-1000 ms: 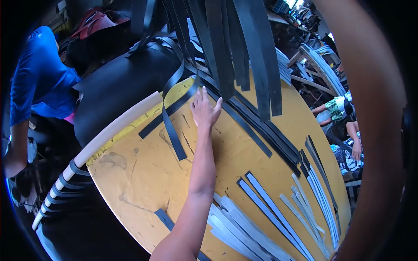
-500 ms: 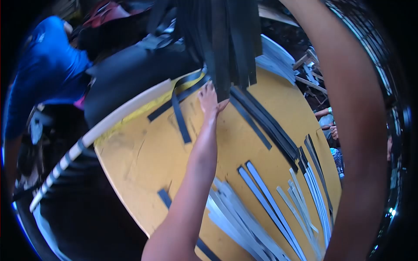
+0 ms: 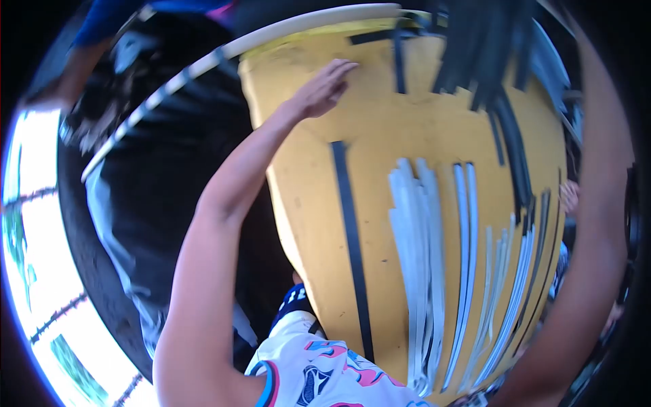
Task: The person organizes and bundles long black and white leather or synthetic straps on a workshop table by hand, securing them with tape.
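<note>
My left hand (image 3: 324,88) is over the upper left part of the yellow table (image 3: 420,129), its fingers stretched out and holding nothing. A blurred bundle of black strips (image 3: 480,51) hangs down from the top edge of the view, to the right of that hand and apart from it. My right arm (image 3: 600,183) reaches up along the right side, but its hand is beyond the frame. Nearest my left hand on the table are a short black strip (image 3: 399,64) at the far edge and a long black strip (image 3: 351,244) closer to my body.
Grey strips (image 3: 417,251), a pair of pale strips (image 3: 464,258) and more black strips (image 3: 517,159) lie lengthwise on the table. A pale pole (image 3: 196,70) with dark bands runs along the left over black sheeting (image 3: 176,197). Another person's hand (image 3: 569,197) shows at the right edge.
My left hand has come away from the lower ends of the black strip bundle and moved left. The view has turned, so the bundle and table appear farther right.
</note>
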### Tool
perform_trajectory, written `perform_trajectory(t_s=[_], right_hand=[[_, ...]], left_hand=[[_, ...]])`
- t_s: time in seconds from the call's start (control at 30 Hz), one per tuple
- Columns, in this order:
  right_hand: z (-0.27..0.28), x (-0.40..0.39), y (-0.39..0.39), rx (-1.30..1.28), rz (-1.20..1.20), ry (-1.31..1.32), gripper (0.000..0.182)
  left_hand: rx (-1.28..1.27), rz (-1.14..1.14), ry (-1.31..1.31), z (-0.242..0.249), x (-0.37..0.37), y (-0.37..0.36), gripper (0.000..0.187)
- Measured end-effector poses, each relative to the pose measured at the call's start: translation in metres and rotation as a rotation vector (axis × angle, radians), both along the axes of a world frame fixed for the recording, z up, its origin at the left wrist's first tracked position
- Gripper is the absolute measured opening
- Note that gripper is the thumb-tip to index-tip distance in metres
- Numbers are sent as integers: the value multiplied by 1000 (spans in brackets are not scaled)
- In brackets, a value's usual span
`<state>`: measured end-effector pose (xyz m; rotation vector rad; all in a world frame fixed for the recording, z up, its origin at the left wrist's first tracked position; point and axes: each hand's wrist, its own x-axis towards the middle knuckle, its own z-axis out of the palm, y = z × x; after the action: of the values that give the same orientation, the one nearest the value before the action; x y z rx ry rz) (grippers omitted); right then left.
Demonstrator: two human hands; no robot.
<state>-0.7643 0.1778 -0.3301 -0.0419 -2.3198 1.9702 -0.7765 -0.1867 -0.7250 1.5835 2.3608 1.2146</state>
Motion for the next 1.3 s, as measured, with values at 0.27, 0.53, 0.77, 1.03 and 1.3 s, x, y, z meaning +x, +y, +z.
perform_trajectory(t_s=[0.27, 0.53, 0.77, 1.03, 1.3], right_hand=[[-8, -32, -11, 76, -10, -27, 47], [-5, -27, -10, 245, -118, 31, 49], [-4, -7, -22, 75, -176, -28, 52], [-6, -7, 29, 54, -151, 93, 32], [15, -4, -24, 330, -214, 186, 53]], left_hand=[[104, 279, -181, -37, -1, 2, 64], [-33, 380, -139, -15, 12, -2, 57], [96, 339, -141, -23, 3, 0, 52], [-58, 304, -139, -16, 7, -7, 48], [-11, 228, -65, 8, 2, -1, 48]])
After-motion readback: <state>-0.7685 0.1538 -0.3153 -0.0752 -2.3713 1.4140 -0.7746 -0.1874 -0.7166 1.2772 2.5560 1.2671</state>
